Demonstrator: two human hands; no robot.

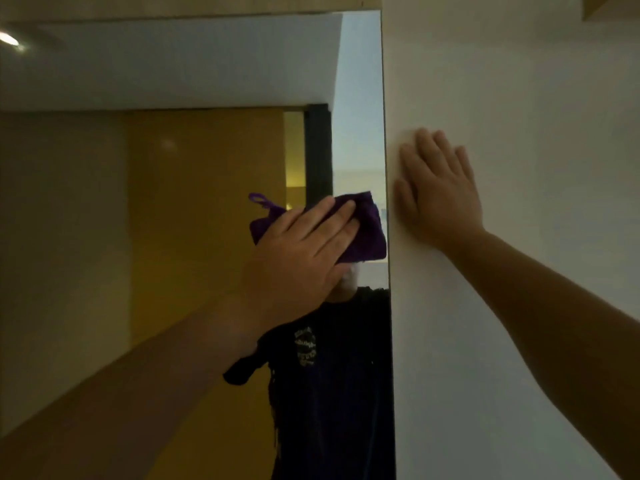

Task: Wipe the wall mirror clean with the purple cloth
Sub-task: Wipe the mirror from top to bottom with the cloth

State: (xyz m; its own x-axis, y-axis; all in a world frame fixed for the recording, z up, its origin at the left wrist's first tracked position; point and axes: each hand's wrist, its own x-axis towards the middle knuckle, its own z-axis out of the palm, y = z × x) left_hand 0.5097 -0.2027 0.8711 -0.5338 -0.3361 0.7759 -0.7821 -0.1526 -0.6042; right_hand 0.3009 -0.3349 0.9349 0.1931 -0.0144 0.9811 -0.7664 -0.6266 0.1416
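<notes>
The wall mirror [194,168] fills the left and middle of the view, its right edge meeting a white wall. My left hand [298,254] lies flat on the purple cloth [370,230] and presses it against the glass close to the mirror's right edge, about mid-height. A small loop on the cloth sticks out at its upper left. My right hand [440,192] rests palm-flat on the white wall just right of the mirror's edge, fingers spread and holding nothing.
The white wall [519,98] takes up the right side. A wooden strip [173,3] runs above the mirror. The glass reflects a person in a dark shirt, yellow panels and a ceiling light.
</notes>
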